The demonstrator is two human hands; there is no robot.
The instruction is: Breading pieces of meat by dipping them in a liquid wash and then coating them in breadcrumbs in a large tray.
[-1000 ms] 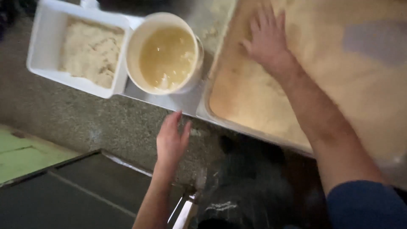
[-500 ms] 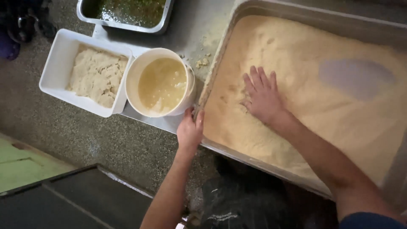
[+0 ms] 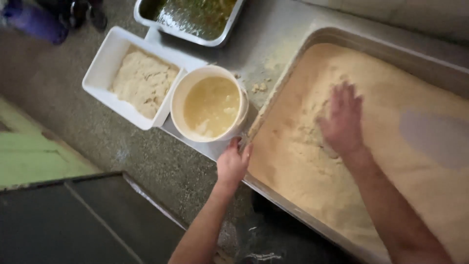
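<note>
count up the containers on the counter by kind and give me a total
Large metal tray of pale crumbs, right hand flat in it: 1
Small metal pan of dark greenish liquid: 1
White rectangular tub of crumbs: 1
White round bucket of yellowish liquid, left hand at its rim: 1
Total: 4

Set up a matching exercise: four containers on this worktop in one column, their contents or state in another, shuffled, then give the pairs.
Containers:
1. round white bucket
2. white rectangular plastic tub
3. large shallow metal tray
4. small steel pan

Contents or state:
A. wide bed of fine tan crumbs with the right hand flat on it
B. dark greenish liquid
C. pale yellow liquid, left hand at its rim
D. clumpy pale dough-like crumbs

Pairs: 1-C, 2-D, 3-A, 4-B
</note>
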